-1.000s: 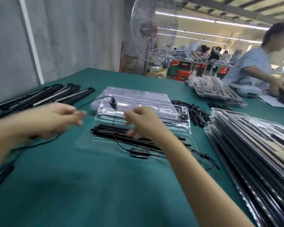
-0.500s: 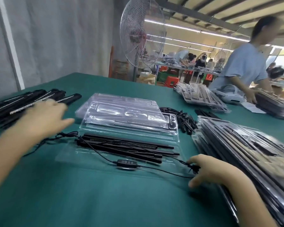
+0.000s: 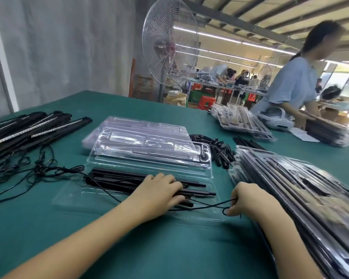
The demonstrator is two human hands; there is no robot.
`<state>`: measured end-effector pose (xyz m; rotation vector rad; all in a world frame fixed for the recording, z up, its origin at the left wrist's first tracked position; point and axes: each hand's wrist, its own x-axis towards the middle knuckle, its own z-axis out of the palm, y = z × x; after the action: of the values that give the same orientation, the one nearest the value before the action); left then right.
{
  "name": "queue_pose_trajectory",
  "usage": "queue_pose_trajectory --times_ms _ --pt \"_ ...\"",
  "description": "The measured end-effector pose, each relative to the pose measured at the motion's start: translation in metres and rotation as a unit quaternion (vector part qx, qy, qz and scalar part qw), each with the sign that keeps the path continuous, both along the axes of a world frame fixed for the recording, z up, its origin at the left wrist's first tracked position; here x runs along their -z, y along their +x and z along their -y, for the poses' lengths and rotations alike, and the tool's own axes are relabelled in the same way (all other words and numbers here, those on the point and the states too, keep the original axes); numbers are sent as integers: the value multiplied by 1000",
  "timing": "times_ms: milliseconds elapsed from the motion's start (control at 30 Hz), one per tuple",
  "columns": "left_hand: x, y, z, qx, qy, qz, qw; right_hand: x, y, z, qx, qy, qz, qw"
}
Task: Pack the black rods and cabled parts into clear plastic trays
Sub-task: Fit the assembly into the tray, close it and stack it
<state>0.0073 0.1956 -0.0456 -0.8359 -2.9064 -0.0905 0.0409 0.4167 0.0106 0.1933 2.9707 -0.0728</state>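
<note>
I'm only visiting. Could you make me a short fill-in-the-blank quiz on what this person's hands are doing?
1. The left hand rests on black ____ lying in the clear tray.
2. The right hand pinches a thin black ____.
3. Beyond the table stands a big round wire-caged ____.
Missing words: rods; cable; fan.

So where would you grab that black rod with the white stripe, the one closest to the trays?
Probably the striped rod by its far right end, from above: that end pokes clear of the pile onto the table, and the rod is thin, so it can be pinched across.
</note>
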Motion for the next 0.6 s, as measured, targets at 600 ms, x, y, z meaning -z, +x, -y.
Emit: queue_pose_trajectory --times_ms 600 --pt "26 15 6 2 -75 74 994 -41 17 -2 -79 -433 2 898"
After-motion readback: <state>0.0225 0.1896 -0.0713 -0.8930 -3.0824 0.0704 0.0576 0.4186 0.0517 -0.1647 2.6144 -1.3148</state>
